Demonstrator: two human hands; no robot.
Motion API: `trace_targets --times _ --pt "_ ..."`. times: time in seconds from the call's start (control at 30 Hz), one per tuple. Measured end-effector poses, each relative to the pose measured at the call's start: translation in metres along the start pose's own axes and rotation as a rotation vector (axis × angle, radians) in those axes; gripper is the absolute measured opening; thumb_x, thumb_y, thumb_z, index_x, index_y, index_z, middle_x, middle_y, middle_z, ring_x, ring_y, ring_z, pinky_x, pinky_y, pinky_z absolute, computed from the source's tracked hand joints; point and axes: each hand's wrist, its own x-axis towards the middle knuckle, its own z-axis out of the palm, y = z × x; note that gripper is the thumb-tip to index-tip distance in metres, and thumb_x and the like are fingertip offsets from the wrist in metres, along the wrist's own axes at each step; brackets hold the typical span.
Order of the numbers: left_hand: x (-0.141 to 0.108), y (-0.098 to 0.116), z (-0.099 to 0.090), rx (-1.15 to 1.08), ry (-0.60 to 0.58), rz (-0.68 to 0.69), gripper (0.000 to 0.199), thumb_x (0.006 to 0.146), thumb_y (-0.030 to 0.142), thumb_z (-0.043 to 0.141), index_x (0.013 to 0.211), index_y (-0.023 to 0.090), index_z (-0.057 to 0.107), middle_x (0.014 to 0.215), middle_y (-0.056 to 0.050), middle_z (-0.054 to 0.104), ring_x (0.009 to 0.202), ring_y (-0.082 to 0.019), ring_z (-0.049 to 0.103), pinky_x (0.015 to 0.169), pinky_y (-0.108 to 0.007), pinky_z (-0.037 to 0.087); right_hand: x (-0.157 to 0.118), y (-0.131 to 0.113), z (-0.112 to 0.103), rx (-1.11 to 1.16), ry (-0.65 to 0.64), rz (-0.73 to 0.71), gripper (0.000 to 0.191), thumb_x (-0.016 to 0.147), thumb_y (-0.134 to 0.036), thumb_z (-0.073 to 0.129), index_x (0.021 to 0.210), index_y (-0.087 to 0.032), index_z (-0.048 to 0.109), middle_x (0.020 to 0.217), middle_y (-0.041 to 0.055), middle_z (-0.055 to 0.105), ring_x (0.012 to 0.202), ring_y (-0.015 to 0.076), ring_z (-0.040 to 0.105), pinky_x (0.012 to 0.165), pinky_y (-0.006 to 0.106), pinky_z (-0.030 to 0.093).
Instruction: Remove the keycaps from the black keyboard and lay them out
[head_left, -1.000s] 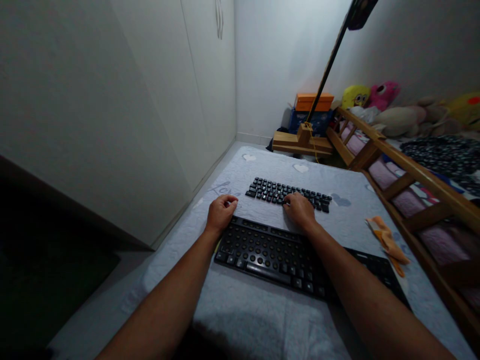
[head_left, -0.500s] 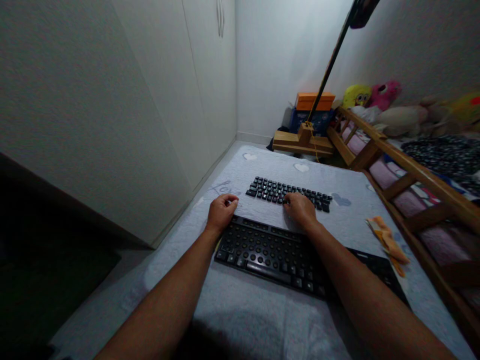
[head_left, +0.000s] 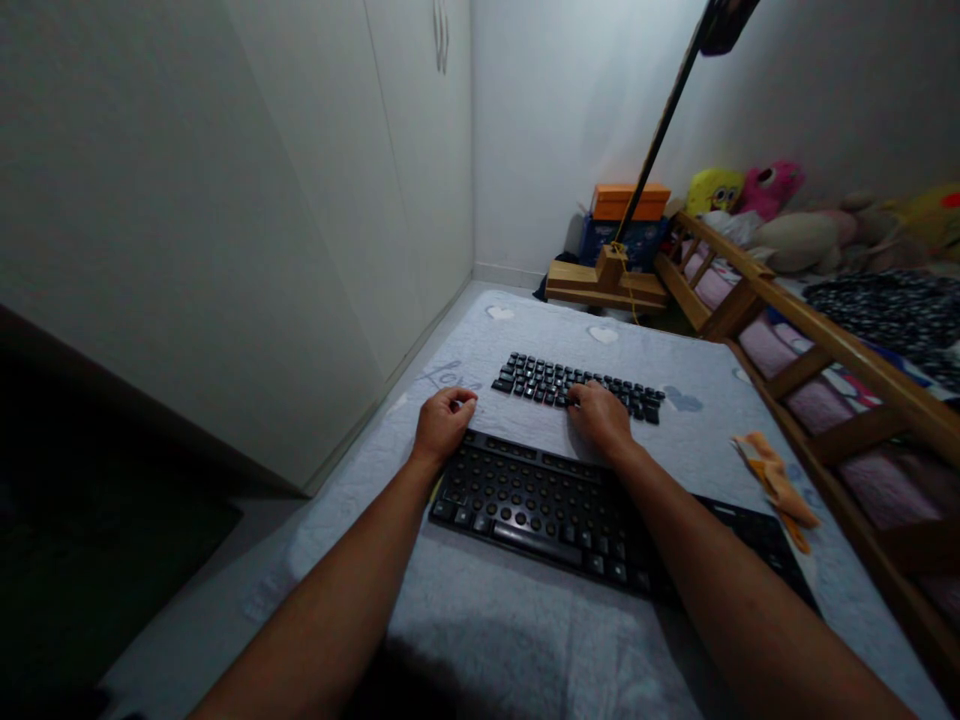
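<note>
A black keyboard point(head_left: 517, 500) lies on the cloth-covered surface in front of me. Most of its key positions are bare, while the spacebar and the keys along the front row are in place. Behind it, loose black keycaps point(head_left: 540, 378) lie in rows. My left hand point(head_left: 442, 425) rests by the keyboard's back left corner, fingers curled and thumb tip meeting them; anything in that pinch is hidden. My right hand point(head_left: 600, 415) is closed over the front of the keycap rows, thumb and index finger at a keycap. My right forearm crosses the keyboard and hides part of it.
An orange cloth point(head_left: 784, 485) and an orange-handled tool point(head_left: 793, 532) lie to the right. A wooden bed rail point(head_left: 810, 325) borders that side, a white wardrobe point(head_left: 322, 200) the left. Beyond stand a wooden stand point(head_left: 607, 280) with a dark pole and an orange box point(head_left: 628, 202).
</note>
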Motion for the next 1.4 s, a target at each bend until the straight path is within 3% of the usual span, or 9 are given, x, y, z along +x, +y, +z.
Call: trace_targets --times 0.53,0.7,0.83,1.0,1.1,1.17,1.27,1.4 --pt "0.001 -0.002 0.001 -0.015 0.008 -0.002 0.023 0.076 0.033 0.058 0.084 0.016 0.072 0.082 -0.003 0.07 0.068 -0.015 0.058 0.067 -0.027 0.045 0.007 0.006 0.004 0.051 -0.015 -0.007 0.018 0.084 -0.022 0.059 0.099 -0.02 0.069 0.106 0.0098 0.066 0.099 0.0241 0.062 0.077 0.029 0.043" --pt "0.0 -0.001 0.001 -0.016 0.007 -0.002 0.024 0.076 0.033 0.058 0.084 0.016 0.072 0.082 -0.004 0.07 0.068 -0.015 0.059 0.068 -0.027 0.046 0.003 0.007 0.001 0.122 0.041 -0.014 0.016 0.08 -0.019 0.062 0.095 -0.02 0.069 0.102 0.0095 0.067 0.094 0.0237 0.062 0.076 0.03 0.043" --pt "0.0 -0.001 0.0 -0.017 0.005 -0.002 0.024 0.076 0.033 0.058 0.085 0.016 0.072 0.083 -0.004 0.071 0.069 -0.016 0.059 0.069 -0.028 0.047 -0.006 0.009 -0.014 0.229 0.13 -0.01 0.013 0.079 -0.024 0.063 0.089 -0.018 0.068 0.096 0.009 0.067 0.091 0.0223 0.061 0.079 0.03 0.043" --pt "0.0 -0.001 0.0 0.006 -0.007 0.007 0.024 0.077 0.034 0.057 0.085 0.016 0.071 0.084 -0.004 0.071 0.069 -0.016 0.059 0.069 -0.027 0.047 -0.04 0.019 -0.046 0.451 0.232 0.028 0.036 0.094 -0.034 0.033 0.085 -0.017 0.063 0.079 0.0065 0.065 0.073 0.0184 0.06 0.068 0.029 0.046" --pt "-0.001 0.0 0.0 0.025 -0.036 0.019 0.025 0.077 0.034 0.057 0.085 0.016 0.072 0.083 -0.004 0.071 0.069 -0.016 0.059 0.067 -0.027 0.047 -0.075 0.023 -0.063 0.979 0.268 0.041 0.034 0.091 -0.034 0.034 0.079 -0.018 0.061 0.075 0.0052 0.062 0.067 0.0176 0.058 0.064 0.029 0.047" --pt "-0.001 0.0 0.0 0.041 -0.069 0.036 0.024 0.077 0.034 0.057 0.084 0.016 0.072 0.083 -0.004 0.072 0.069 -0.016 0.06 0.067 -0.027 0.047 -0.101 0.022 -0.069 1.041 0.295 0.027 0.038 0.093 -0.036 0.033 0.077 -0.019 0.063 0.072 0.0045 0.06 0.07 0.0179 0.057 0.065 0.029 0.046" --pt "-0.002 -0.001 0.001 0.063 -0.118 0.057 0.025 0.077 0.034 0.057 0.083 0.017 0.073 0.08 -0.004 0.072 0.068 -0.016 0.06 0.066 -0.027 0.047 -0.135 0.017 -0.069 1.084 0.235 0.127 0.043 0.095 -0.043 0.032 0.076 -0.02 0.063 0.064 0.0018 0.053 0.06 0.0159 0.05 0.053 0.026 0.041" --pt "-0.002 -0.002 0.001 0.056 -0.175 0.075 0.026 0.077 0.035 0.057 0.085 0.016 0.073 0.078 -0.003 0.071 0.068 -0.016 0.061 0.066 -0.027 0.047 -0.161 0.008 -0.055 1.116 0.062 0.125 0.041 0.095 -0.051 0.036 0.085 -0.02 0.062 0.063 -0.0009 0.052 0.055 0.0138 0.048 0.048 0.024 0.038"
